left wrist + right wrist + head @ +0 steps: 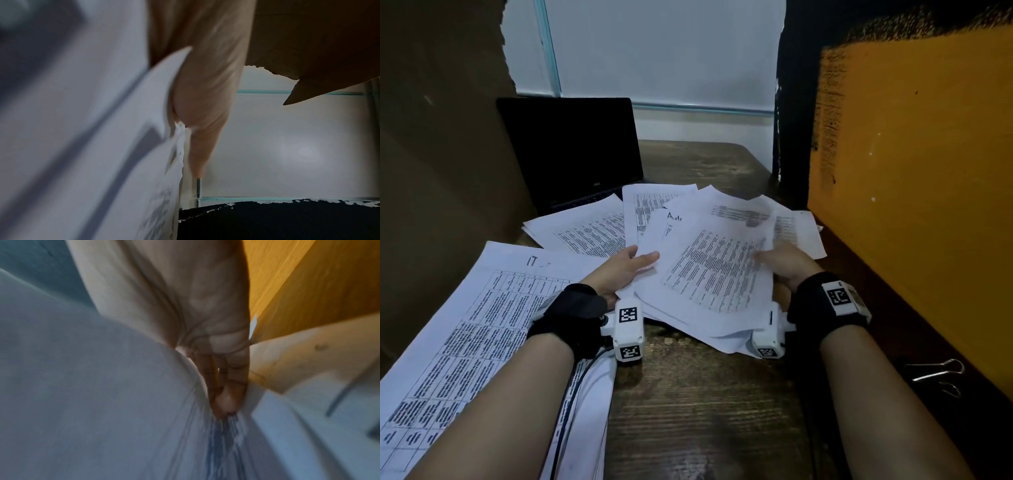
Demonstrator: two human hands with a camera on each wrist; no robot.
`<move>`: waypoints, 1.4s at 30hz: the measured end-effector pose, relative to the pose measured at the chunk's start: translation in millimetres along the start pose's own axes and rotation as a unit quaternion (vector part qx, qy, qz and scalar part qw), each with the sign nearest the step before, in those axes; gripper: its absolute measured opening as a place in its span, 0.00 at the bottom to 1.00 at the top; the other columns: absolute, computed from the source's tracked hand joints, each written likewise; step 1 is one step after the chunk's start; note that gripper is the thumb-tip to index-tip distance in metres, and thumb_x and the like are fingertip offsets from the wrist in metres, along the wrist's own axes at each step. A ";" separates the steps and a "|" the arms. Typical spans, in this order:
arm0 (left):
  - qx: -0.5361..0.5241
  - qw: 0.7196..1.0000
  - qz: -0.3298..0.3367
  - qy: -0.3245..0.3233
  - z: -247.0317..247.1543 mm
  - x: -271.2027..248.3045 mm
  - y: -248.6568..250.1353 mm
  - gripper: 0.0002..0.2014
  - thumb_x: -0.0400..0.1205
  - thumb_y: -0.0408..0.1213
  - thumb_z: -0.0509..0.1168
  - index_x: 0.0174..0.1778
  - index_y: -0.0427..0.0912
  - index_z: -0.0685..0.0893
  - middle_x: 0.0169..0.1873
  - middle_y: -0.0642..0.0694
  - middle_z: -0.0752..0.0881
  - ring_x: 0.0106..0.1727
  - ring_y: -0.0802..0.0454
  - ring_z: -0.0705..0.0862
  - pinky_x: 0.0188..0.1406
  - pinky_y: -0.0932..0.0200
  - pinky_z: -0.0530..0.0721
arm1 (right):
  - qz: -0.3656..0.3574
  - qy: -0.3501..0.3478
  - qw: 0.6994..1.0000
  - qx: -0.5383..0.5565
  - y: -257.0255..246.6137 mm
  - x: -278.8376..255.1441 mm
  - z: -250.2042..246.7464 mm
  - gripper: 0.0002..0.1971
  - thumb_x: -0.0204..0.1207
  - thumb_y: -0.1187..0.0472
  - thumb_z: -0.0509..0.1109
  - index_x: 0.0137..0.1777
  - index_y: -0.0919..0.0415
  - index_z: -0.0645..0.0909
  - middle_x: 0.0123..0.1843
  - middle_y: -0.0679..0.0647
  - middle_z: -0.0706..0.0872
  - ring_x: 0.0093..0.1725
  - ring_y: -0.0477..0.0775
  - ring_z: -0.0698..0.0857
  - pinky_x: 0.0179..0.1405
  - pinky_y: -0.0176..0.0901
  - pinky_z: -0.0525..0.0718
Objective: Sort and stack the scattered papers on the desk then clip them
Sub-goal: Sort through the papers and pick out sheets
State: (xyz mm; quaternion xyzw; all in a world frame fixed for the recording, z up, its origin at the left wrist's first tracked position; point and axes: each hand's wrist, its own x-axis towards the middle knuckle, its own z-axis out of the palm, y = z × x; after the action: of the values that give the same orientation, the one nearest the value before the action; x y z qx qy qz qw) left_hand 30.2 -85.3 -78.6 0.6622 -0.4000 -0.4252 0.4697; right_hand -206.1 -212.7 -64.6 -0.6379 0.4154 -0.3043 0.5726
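Note:
Both hands hold a loose bundle of printed papers (pixel 719 270) a little above the dark wooden desk (pixel 705 394). My left hand (pixel 642 262) grips the bundle's left edge, thumb on top and fingers underneath. At the right edge my right hand (pixel 767 257) pinches it the same way. In the left wrist view the sheets (pixel 82 129) lie blurred against my left hand (pixel 205 100). The right wrist view shows fingers (pixel 232 386) tucked between sheets (pixel 102 386). More sheets lie scattered: a large table sheet (pixel 482 325) at left, others behind (pixel 585 229) and at right (pixel 799 233).
Two metal binder clips (pixel 941 371) lie on the desk's right side by a yellow panel (pixel 911 171). A closed-screen black laptop (pixel 571 150) stands at the back left, partly under papers. Brown cardboard (pixel 441 137) walls the left side.

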 end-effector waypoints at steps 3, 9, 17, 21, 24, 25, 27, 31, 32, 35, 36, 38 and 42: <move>0.001 0.999 0.009 -0.044 -1.3 -0.5 -3.5 0.20 0.84 0.33 0.63 0.73 0.36 0.74 0.62 0.43 0.84 0.44 0.60 0.89 0.33 0.68 0.84 | -0.006 -0.082 0.996 -0.032 -2.6 -4.1 16.6 0.16 0.76 0.78 0.67 0.62 0.67 0.82 0.49 0.56 0.93 0.47 0.54 0.92 0.43 0.48 0.90; -0.140 0.988 0.057 0.002 -4.0 -0.3 -2.3 0.23 0.83 0.20 0.57 0.73 0.41 0.73 0.63 0.38 0.84 0.52 0.44 0.89 0.50 0.48 0.89 | 0.038 0.087 0.989 -0.117 -11.0 0.9 -2.5 0.14 0.83 0.55 0.66 0.64 0.61 0.81 0.58 0.59 0.88 0.57 0.60 0.86 0.50 0.49 0.84; -0.397 0.913 0.045 0.077 -5.4 -2.5 4.1 0.14 0.86 0.33 0.58 0.40 0.35 0.88 0.34 0.40 0.91 0.34 0.48 0.91 0.25 0.61 0.87 | 0.172 0.100 0.965 -0.169 -7.8 -3.6 -35.2 0.22 0.77 0.56 0.75 0.68 0.61 0.76 0.61 0.62 0.80 0.52 0.64 0.82 0.47 0.54 0.86; -0.197 0.979 0.003 0.049 3.6 -8.0 2.2 0.18 0.81 0.22 0.62 0.23 0.32 0.81 0.15 0.43 0.83 0.18 0.53 0.84 0.17 0.67 0.81 | 0.153 0.059 0.969 -0.183 -3.0 1.3 -15.1 0.23 0.71 0.59 0.79 0.64 0.64 0.78 0.49 0.58 0.84 0.44 0.59 0.86 0.39 0.49 0.87; -0.105 0.994 -0.026 0.016 1.0 -7.4 -1.6 0.19 0.82 0.23 0.64 0.22 0.32 0.79 0.18 0.43 0.84 0.19 0.51 0.85 0.22 0.64 0.83 | 0.154 0.035 0.966 -0.205 -0.2 4.4 -11.9 0.27 0.67 0.56 0.82 0.64 0.62 0.79 0.58 0.58 0.86 0.49 0.56 0.85 0.36 0.43 0.82; -0.096 0.995 -0.026 0.017 -0.3 -7.0 -1.1 0.17 0.83 0.22 0.62 0.26 0.30 0.77 0.17 0.44 0.84 0.19 0.52 0.85 0.21 0.65 0.83 | 0.152 0.038 0.969 -0.190 0.4 6.2 -13.2 0.26 0.69 0.56 0.81 0.65 0.62 0.79 0.60 0.57 0.85 0.53 0.56 0.84 0.39 0.43 0.82; -0.094 0.995 -0.024 0.007 -1.5 -4.3 -1.3 0.08 0.84 0.19 0.57 0.38 0.25 0.77 0.21 0.45 0.87 0.23 0.54 0.88 0.21 0.66 0.83 | 0.124 0.091 0.980 -0.129 0.7 8.2 -18.4 0.24 0.74 0.58 0.77 0.68 0.62 0.78 0.62 0.55 0.83 0.61 0.57 0.81 0.50 0.46 0.80; -0.143 0.989 -0.021 -0.041 1.8 -12.2 5.3 0.16 0.84 0.18 0.54 0.68 0.21 0.72 0.37 0.32 0.90 0.35 0.49 0.91 0.25 0.64 0.85 | 0.068 0.255 0.965 -0.008 9.3 16.3 -35.8 0.34 0.63 0.57 0.78 0.72 0.57 0.76 0.65 0.53 0.85 0.62 0.56 0.82 0.52 0.47 0.77; -0.154 0.987 -0.021 -0.034 0.8 -12.2 5.5 0.15 0.84 0.18 0.53 0.68 0.20 0.69 0.37 0.28 0.88 0.30 0.50 0.90 0.24 0.64 0.84 | 0.066 0.271 0.960 0.031 10.4 15.2 -38.6 0.35 0.64 0.59 0.76 0.74 0.57 0.74 0.65 0.54 0.85 0.61 0.55 0.83 0.52 0.47 0.77; -0.186 0.981 -0.057 -0.006 -3.0 -5.6 2.5 0.14 0.79 0.20 0.57 0.33 0.41 0.65 0.30 0.41 0.78 0.29 0.45 0.80 0.21 0.60 0.82 | 0.079 0.224 0.962 0.137 10.6 12.3 -42.4 0.16 0.77 0.71 0.66 0.64 0.63 0.77 0.53 0.55 0.86 0.53 0.52 0.82 0.60 0.47 0.77; -0.191 0.979 -0.066 -0.006 -2.4 -6.0 3.2 0.14 0.77 0.22 0.58 0.33 0.43 0.63 0.33 0.41 0.75 0.32 0.44 0.77 0.20 0.60 0.81 | 0.071 0.215 0.961 0.157 9.1 10.3 -41.1 0.14 0.79 0.74 0.64 0.62 0.62 0.77 0.51 0.54 0.85 0.54 0.53 0.81 0.64 0.47 0.76; -0.187 0.979 -0.077 -0.007 -1.4 -3.4 0.6 0.12 0.81 0.23 0.53 0.35 0.42 0.64 0.37 0.38 0.78 0.34 0.40 0.77 0.17 0.59 0.79 | 0.040 0.204 0.956 0.205 7.8 8.3 -46.6 0.15 0.80 0.73 0.61 0.65 0.63 0.76 0.51 0.55 0.84 0.56 0.53 0.81 0.66 0.47 0.76; -0.175 0.982 -0.061 0.020 -4.4 7.2 -8.2 0.17 0.82 0.20 0.52 0.36 0.46 0.58 0.39 0.40 0.69 0.38 0.40 0.74 0.30 0.53 0.84 | -0.009 0.242 0.903 0.355 4.3 20.4 -67.3 0.20 0.81 0.53 0.63 0.60 0.71 0.80 0.55 0.73 0.83 0.60 0.69 0.81 0.67 0.53 0.77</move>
State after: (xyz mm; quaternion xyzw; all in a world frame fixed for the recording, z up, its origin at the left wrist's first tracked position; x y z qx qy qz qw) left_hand 37.7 -88.7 -86.9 0.6013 -0.2687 -0.5036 0.5591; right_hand -255.5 -262.8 -59.9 -0.3026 0.4003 -0.5817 0.6402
